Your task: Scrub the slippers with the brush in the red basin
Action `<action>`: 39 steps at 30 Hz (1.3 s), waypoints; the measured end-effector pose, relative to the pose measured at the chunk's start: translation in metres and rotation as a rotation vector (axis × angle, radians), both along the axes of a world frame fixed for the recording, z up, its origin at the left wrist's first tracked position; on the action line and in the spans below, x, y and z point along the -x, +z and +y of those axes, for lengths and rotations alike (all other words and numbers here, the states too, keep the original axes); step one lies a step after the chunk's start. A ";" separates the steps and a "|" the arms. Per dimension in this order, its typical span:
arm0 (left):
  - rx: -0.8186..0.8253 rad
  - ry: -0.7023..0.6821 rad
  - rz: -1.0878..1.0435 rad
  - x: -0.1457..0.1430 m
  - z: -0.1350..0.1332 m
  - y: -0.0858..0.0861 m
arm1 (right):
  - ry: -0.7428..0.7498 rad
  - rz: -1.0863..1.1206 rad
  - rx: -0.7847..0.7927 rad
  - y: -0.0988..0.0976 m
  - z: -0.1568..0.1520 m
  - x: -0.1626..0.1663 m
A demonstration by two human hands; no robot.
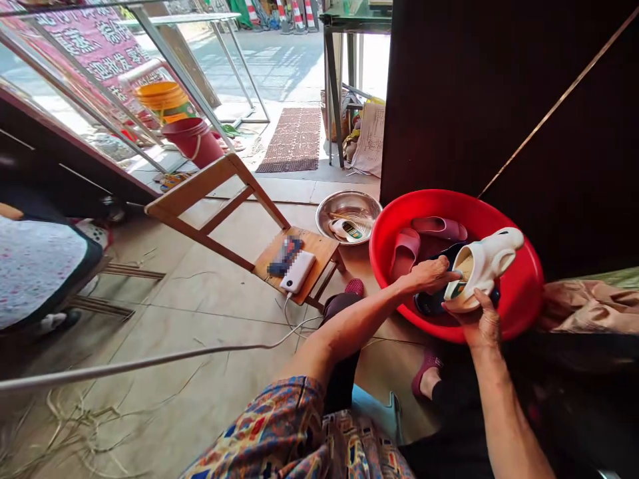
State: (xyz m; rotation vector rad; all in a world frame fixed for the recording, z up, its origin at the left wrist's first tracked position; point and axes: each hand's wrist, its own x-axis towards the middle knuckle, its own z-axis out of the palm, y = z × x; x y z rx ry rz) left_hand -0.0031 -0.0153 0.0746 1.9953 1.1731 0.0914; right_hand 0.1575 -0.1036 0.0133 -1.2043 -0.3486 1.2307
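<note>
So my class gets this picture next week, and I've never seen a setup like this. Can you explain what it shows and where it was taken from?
This single picture comes from a camera worn on a person's head, looking down at their own bare hands; no machine appears. The right hand grips a white slipper, and the left hand reaches into its opening; anything held there is hidden. Beneath them is a red plastic basin containing pink slippers and a dark slipper. Nearby, a steel basin sits on the tiled floor, and a wooden stool carries a white power bank with a cable.
</note>
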 end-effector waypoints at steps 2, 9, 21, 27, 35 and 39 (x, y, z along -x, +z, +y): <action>-0.039 -0.042 -0.051 -0.004 -0.003 0.001 | -0.019 0.015 0.022 -0.001 -0.001 0.000; 0.068 -0.200 -0.135 0.025 -0.029 0.003 | -0.140 0.048 0.078 -0.011 0.006 -0.036; 0.066 -0.023 -0.067 -0.001 -0.021 0.008 | -0.089 0.068 0.140 -0.009 0.001 -0.015; 0.185 -0.257 -0.256 0.027 -0.035 0.021 | -0.300 0.210 0.113 0.007 0.008 -0.047; 0.311 -0.245 -0.304 0.063 -0.029 0.034 | -0.321 0.127 0.147 0.004 0.014 -0.047; 0.229 -0.232 -0.265 0.073 -0.028 0.040 | -0.352 0.011 0.236 0.002 0.015 -0.045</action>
